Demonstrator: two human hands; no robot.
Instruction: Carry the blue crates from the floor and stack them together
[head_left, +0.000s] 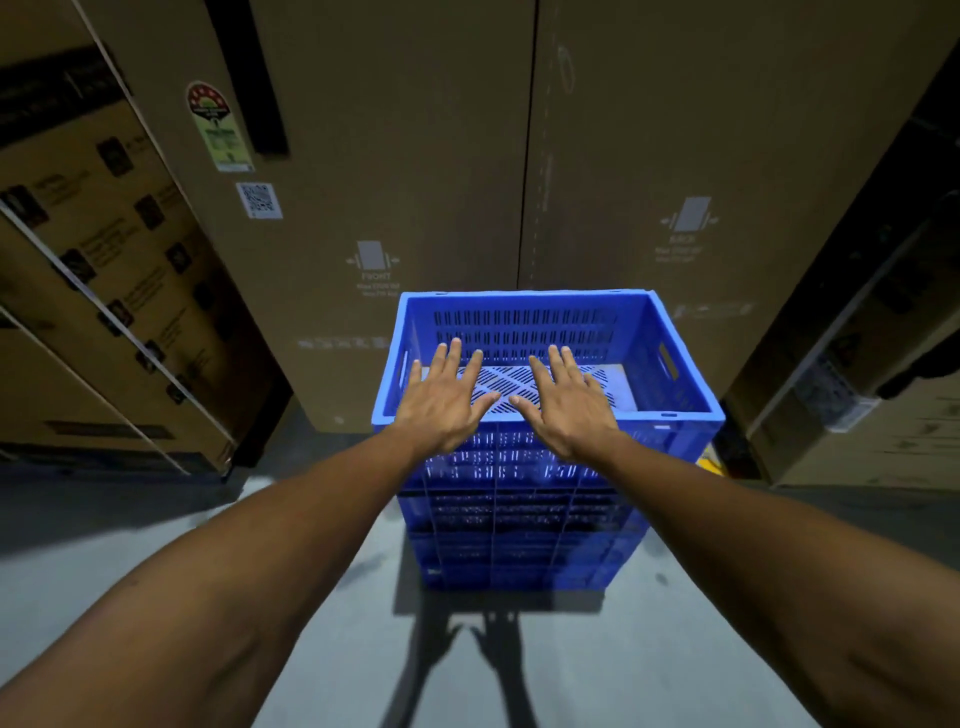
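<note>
A stack of blue slotted crates (524, 525) stands on the grey floor in front of me, close to tall cartons. The top crate (670, 338) is empty, with a perforated bottom and handle slots in its side walls. My left hand (447, 400) hovers palm down over the near rim of the top crate, fingers spread, holding nothing. My right hand (569, 402) is beside it in the same pose, also empty. Both arms reach straight forward. The lower crates are partly hidden by my hands.
Tall brown cartons (405, 156) form a wall right behind the stack. Strapped cartons (104, 291) lean at the left, more boxes (857, 364) stand at the right. Grey concrete floor (156, 519) lies left of and in front of the stack.
</note>
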